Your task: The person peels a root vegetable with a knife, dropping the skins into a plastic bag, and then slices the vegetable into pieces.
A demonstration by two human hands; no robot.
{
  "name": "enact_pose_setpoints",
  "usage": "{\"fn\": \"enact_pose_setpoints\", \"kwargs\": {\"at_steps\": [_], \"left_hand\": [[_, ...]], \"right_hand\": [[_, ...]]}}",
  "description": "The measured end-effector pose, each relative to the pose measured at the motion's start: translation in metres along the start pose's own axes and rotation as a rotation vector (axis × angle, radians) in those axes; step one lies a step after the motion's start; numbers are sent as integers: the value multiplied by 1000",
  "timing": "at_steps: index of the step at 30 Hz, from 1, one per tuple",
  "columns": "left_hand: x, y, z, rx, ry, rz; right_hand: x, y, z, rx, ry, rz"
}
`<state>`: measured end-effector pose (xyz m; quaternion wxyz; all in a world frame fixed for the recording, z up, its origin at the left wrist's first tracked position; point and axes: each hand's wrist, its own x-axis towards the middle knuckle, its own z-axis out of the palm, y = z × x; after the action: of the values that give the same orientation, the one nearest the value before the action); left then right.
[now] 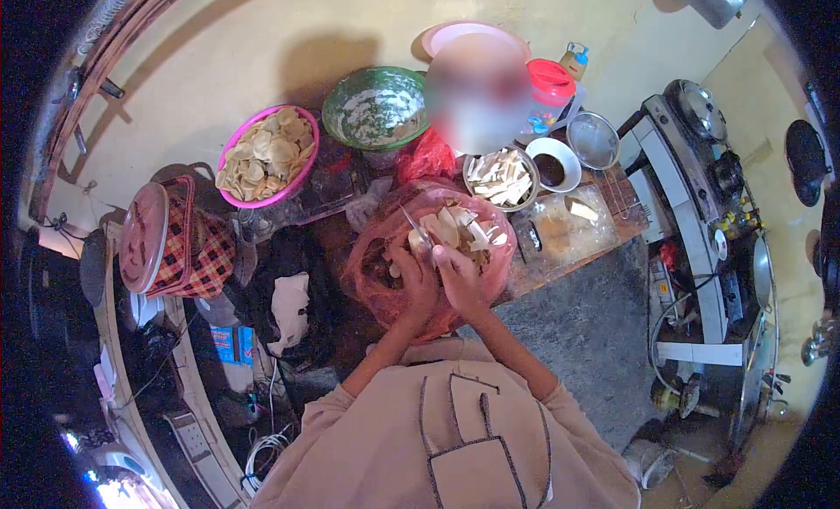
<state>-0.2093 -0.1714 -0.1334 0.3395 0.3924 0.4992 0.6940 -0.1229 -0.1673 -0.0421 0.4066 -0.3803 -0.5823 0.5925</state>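
Observation:
My left hand (415, 280) is closed around a pale piece of food (417, 241), perhaps a root, over a red translucent bag (374, 292). Beside it, my right hand (457, 274) is closed on a knife (409, 218), whose narrow blade points up and to the left, against the pale piece. Its handle is mostly hidden by my fingers. Inside the open bag, just past my hands, lie several pale cut pieces or peelings (457, 227). Both wrists rest near the bag's front rim.
Behind the bag are a pot of white strips (503, 178), a bowl of dark liquid (569, 170), a sieve (593, 140) and a stained board (560, 233). A pink basin of round slices (304, 178) and a green basin (374, 80) stand left. A stove (669, 137) is at right.

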Motion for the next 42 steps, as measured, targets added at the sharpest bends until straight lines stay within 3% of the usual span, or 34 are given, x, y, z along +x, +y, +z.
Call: {"fn": "enact_pose_setpoints", "kwargs": {"at_steps": [2,5,8,11,14,17,20,26,29,32,35,38,41,42], "left_hand": [[0,48,13,188,51,90],[-3,-3,0,361,60,62],[-3,17,7,256,100,51],[-2,21,0,394,59,37],[1,55,8,408,41,64],[6,53,3,362,-16,116],[5,24,-3,359,-30,97],[7,31,-5,378,-18,115],[9,42,-2,295,-11,124],[9,42,-4,105,-60,-59],[10,27,-9,-81,-47,-223],[10,38,-6,-115,5,-233],[13,54,-5,97,17,-177],[12,53,-1,48,83,-185]], "right_hand": [[0,9,-1,14,1,43],[1,23,1,58,36,44],[-1,24,3,49,100,80],[1,28,0,190,89,148],[-2,-10,6,349,151,243],[2,19,0,137,103,156],[5,12,10,177,100,-57],[-1,12,13,84,173,-25],[-1,9,9,203,174,198],[0,-11,11,488,208,441],[1,-13,8,391,199,486],[1,29,2,174,50,124],[-1,30,2,-19,46,173],[-1,27,5,-3,58,100]]}}
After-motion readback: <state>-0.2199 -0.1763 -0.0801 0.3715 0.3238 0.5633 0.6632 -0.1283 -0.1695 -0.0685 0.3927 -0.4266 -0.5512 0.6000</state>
